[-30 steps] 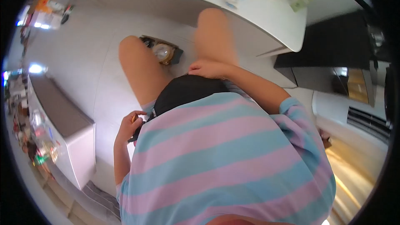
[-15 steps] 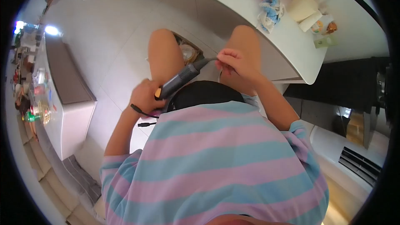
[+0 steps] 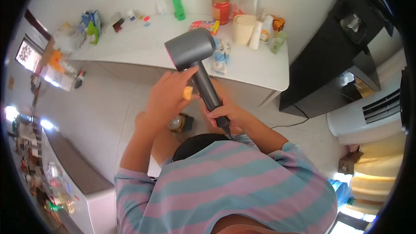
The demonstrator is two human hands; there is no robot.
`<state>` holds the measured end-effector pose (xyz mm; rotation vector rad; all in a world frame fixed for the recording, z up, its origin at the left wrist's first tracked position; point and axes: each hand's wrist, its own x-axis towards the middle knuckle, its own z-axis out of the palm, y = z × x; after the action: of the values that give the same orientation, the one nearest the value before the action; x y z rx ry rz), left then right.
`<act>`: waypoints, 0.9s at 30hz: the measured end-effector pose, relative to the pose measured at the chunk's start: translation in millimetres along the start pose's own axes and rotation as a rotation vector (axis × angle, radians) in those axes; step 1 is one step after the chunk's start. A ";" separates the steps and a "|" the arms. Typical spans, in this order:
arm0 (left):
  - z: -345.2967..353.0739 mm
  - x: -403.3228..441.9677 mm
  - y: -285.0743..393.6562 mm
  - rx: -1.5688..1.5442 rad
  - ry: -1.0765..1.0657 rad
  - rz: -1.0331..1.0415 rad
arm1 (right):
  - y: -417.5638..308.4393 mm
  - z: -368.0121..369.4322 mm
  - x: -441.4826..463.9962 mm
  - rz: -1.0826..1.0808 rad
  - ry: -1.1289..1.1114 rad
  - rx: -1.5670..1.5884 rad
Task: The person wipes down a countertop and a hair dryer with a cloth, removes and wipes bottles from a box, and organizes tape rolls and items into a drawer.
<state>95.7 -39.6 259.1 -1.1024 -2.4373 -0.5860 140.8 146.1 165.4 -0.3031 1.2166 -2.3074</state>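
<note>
While the right hand [image 3: 232, 113] wraps round the lower handle of a dark grey hair dryer [image 3: 202, 79], the left hand [image 3: 165, 97] sits near the top of that handle, its index finger touching it or just beside it. A small orange-yellow piece [image 3: 187, 93] shows at the left fingers; whether they grip it, I cannot tell. The dryer stands tilted in the centre of the frame, its barrel head above and its cord end below. It looks rigid and smooth, probably heavier at the head and likely to be harmed by a fall; the slim handle seems the surest hold, clear of the bend where the cord leaves. Behind the head, in the upper centre, runs the front edge of a white table [image 3: 138, 41], with a blue-and-white cloth [image 3: 222, 56] near that edge. Pale floor [image 3: 102, 91] opens at left; the person's knees sit below the hands.
</note>
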 end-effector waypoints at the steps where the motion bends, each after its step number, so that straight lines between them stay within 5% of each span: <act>1: 8.0 -5.5 1.8 -0.216 0.012 -0.160 | -4.8 -4.4 -4.1 -0.018 -0.015 0.051; 6: 64.4 -16.7 -13.4 -1.528 0.016 -0.802 | 3.4 -28.6 -7.8 -0.073 0.024 0.129; 9: 112.8 -31.5 -4.6 -1.543 0.092 -0.835 | 10.2 -26.9 -9.6 0.024 0.085 0.193; 12: 130.2 -50.7 -0.1 -1.626 0.031 -0.926 | 16.8 -5.2 -3.2 0.009 0.131 -0.119; 15: 119.4 -62.3 -1.8 -1.634 -0.023 -0.985 | 26.0 -33.0 10.4 -0.161 -0.101 -0.717; 18: 118.9 -73.7 -12.8 -1.646 0.148 -1.029 | -15.2 -73.4 32.5 -0.194 0.136 -1.397; 19: 117.7 -76.6 -18.0 -1.672 0.161 -1.024 | -35.9 -80.8 54.9 -0.098 0.371 -1.103; 21: 115.4 -80.8 -21.6 -1.685 0.187 -1.000 | -47.2 -118.3 98.6 -0.677 0.622 -1.526; 24: 106.6 -82.7 -19.0 -1.677 0.193 -0.923 | -18.1 -170.6 138.4 -0.459 0.697 -1.919; 27: 95.5 -76.9 -11.9 -1.587 0.171 -0.892 | -9.6 -175.5 133.6 -0.166 0.605 -1.758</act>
<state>115.8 -43.2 137.5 -0.0905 -1.8515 -2.9377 -48.6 202.9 67.3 -0.2375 3.2754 -0.7233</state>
